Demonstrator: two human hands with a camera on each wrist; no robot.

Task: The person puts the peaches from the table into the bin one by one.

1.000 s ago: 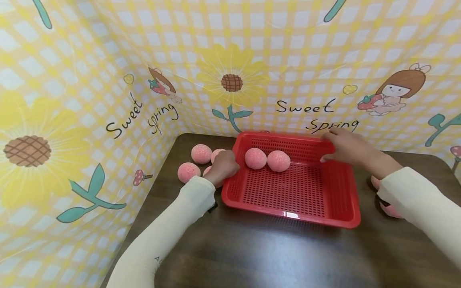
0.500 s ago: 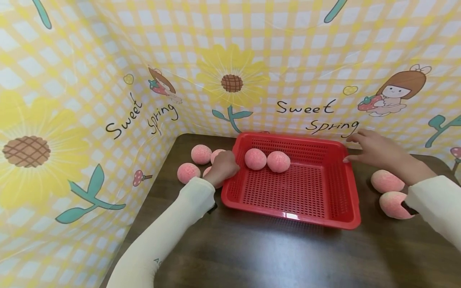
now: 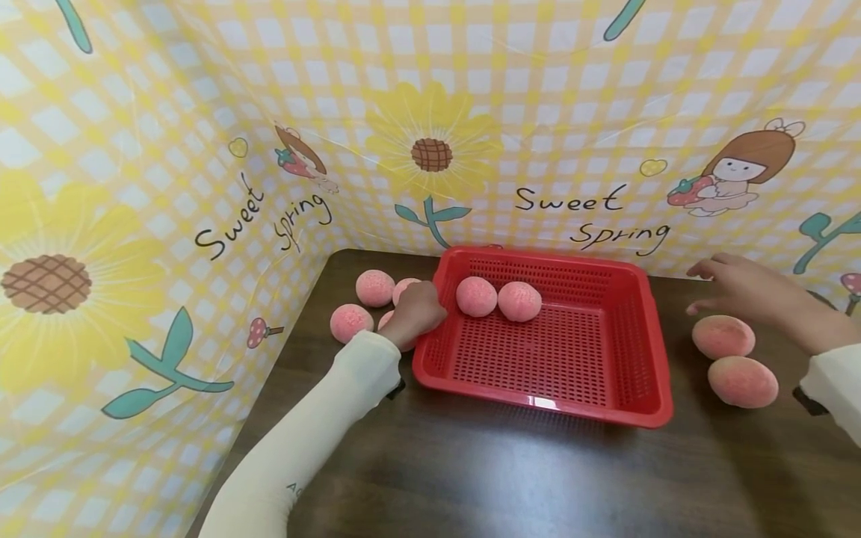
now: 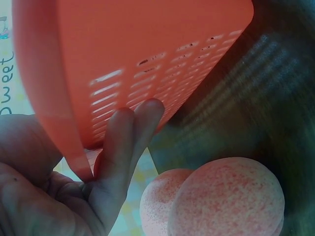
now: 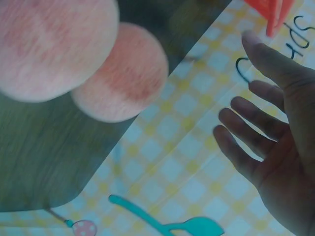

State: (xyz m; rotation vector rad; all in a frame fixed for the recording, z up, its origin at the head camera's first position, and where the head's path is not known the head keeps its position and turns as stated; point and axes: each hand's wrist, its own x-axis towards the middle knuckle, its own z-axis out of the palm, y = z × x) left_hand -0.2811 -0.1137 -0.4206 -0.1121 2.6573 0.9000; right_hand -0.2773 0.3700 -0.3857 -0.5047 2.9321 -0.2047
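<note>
1. Red basket (image 3: 531, 357) sits on the dark table (image 3: 471, 467) before you, two pink peaches (image 3: 477, 297) side by side inside, toward its left end
2. Your left hand (image 3: 418, 308) grips the basket's left rim, fingers against the outer wall
3. Your right hand (image 3: 743, 288), fingers apart and holding nothing, hangs near two more peaches (image 3: 743, 382) right of the basket
4. Four peaches (image 3: 351, 323) cluster at left, two partly hidden
5. Behind, a yellow checked cloth (image 3: 551, 97) reads "Sweet Spring"

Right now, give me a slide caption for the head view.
Left hand grips the basket, two peaches inside; empty right hand hovers near another pair, with more peaches at left.
</note>
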